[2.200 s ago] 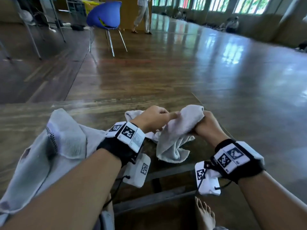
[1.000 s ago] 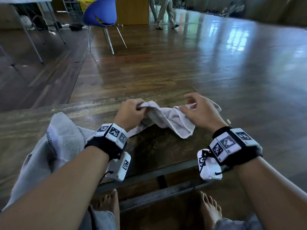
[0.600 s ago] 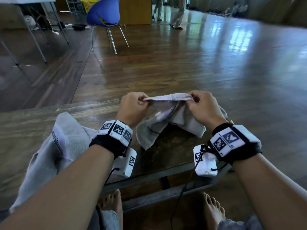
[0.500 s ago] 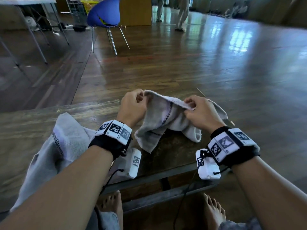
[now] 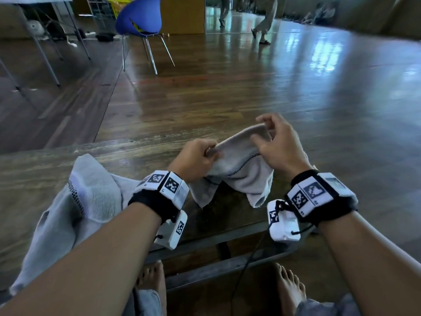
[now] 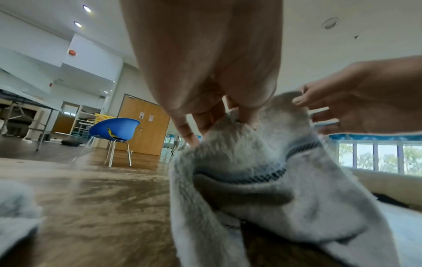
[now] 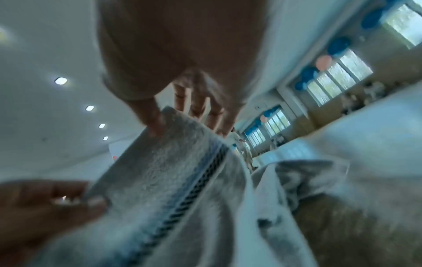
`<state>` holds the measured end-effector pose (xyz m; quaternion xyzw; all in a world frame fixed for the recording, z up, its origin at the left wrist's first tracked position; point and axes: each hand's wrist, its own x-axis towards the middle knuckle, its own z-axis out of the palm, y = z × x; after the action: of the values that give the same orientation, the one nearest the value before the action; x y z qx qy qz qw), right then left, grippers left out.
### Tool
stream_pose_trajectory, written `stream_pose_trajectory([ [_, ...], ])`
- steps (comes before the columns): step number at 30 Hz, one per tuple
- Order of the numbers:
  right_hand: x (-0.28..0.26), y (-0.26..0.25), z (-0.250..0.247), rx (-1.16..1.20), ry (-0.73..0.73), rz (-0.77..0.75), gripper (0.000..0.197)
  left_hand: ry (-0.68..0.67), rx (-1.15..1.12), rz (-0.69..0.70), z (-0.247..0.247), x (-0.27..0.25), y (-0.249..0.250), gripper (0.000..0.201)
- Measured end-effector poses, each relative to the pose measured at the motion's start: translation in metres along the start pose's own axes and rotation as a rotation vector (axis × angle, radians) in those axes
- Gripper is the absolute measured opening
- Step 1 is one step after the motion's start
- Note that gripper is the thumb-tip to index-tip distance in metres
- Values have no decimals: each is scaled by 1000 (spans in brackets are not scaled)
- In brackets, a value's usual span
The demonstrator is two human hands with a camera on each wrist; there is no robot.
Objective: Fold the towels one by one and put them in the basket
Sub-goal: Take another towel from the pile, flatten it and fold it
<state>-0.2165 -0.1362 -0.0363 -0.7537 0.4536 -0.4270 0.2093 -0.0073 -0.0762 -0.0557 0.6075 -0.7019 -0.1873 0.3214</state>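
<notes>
We now hold the towel (image 5: pixel 237 165) stretched above the counter (image 5: pixel 127 156): left hand (image 5: pixel 196 160) pinches one end, right hand (image 5: pixel 275 142) has slid along to pinch the raised edge, ready for folding.

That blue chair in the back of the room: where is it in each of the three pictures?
Head view: the blue chair stands at the top, left of centre, on the floor beyond the table.
Left wrist view: blue chair at middle left, in front of the wooden door.
Right wrist view: not in it.
Shared landmark: the small towel held in both hands.
</notes>
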Motion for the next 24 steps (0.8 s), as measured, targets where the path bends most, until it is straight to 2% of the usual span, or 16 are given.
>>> stream_pose_trajectory([
  [2, -5, 4, -1, -131, -174, -140, 47, 47, -15, 51, 1, 1, 5, 23],
  [3, -8, 6, -1, -209, -234, -192, 46, 48, 3, 86, 3, 2, 9, 21],
  [5, -10, 11, -3, -289, -248, -203, 26, 36, 47, 132, 5, 4, 11, 16],
  [7, -7, 14, -9, -254, -168, -171, 12, 49, 84, 106, 4, 6, 5, 14],
  [12, 3, 30, -41, -229, 202, -74, 5, 166, 192, -55, -8, 11, -16, 20],
  [15, -2, 42, -49, -318, 256, 39, 12, 316, 304, -91, -11, 12, -19, 18],
  [17, -7, 51, -48, -370, 180, 131, 16, 405, 283, -119, -11, 14, -18, 17],
  [20, -13, 59, -39, -394, -40, 222, 11, 456, 65, -140, -9, 16, -11, 24],
  [22, -16, 58, -28, -367, -182, 216, 7, 466, -126, -120, -10, 16, -4, 29],
  [24, -21, 55, -13, -314, -389, 171, 12, 446, -344, -98, -14, 14, 5, 33],
])
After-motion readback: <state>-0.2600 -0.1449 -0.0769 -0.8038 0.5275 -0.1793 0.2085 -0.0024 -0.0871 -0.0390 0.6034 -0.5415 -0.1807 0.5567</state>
